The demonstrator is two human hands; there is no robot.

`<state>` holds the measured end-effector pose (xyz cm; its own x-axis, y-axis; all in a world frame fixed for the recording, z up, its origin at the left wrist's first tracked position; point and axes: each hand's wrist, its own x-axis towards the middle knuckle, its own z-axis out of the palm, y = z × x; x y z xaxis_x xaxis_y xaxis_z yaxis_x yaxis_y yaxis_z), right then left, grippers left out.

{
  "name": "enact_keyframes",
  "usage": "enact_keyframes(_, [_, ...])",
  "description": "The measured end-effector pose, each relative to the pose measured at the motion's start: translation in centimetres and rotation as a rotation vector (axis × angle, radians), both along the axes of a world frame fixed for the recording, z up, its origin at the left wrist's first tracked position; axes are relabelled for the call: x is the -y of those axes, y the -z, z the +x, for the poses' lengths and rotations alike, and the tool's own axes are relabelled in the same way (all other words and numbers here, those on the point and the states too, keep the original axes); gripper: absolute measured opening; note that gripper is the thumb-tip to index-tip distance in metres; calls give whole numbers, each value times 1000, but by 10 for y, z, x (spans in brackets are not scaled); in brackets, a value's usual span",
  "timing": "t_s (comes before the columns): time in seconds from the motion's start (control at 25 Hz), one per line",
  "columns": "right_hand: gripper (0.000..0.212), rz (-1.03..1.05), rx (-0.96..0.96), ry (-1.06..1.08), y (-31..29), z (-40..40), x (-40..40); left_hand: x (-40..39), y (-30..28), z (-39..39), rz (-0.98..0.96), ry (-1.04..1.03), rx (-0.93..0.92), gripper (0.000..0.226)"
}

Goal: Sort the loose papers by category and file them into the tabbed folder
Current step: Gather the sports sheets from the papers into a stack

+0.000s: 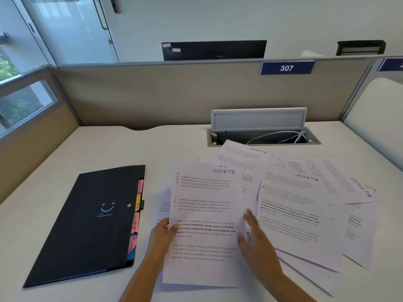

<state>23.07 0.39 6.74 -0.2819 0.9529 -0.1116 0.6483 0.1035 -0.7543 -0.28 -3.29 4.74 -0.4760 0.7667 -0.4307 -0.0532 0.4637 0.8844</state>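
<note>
Lying shut, left of centre: black tabbed folder [91, 223] flat on the white desk [43, 171], smiley logo on cover.
Tabs: pink/yellow/blue tabs [136, 223] stick out along folder's right edge; "Admin" and "Sports" readable, others too small to read.
L hand: left hand [162, 235] lower centre, thumb over left edge of a printed sheet [207, 223] headed "SPORTS", fingers under it — holding that sheet, lifted a bit off the pile.
R hand: right hand [255, 234] just right of that sheet, fingers straight & spread, blurred; holding nothing; can't tell if it touches paper.
Loose papers: fanned pile [305, 205] across centre-right of frame, overlapping, several w/ handwritten "SPORTS" at top.
Cable box: open desk hatch [261, 131] above the pile, white cables inside, lid up.
Upper right: blue "307" plate [286, 68] on the partition.
</note>
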Motion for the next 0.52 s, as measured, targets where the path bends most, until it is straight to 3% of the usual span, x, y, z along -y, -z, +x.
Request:
enact_keyframes(0.08, [65,-116,-96,178,-10,4,-13,3,-11,4,92,-12,50,16])
enact_keyframes(0.16, [53,-189,-161,185,-20,6,-26,2,-26,13,196,6,56,15])
enact_keyframes(0.32, [29,-53,-308,230,-41,4,-32,-8,-60,31,355,-25,-176,12])
enact_keyframes(0.4, [28,28,-403,234,-54,5,-31,-12,-73,38,431,-31,-262,16])
enact_keyframes(0.52, [26,134,-461,205,-65,4,-31,-15,-85,45,547,-58,-235,28])
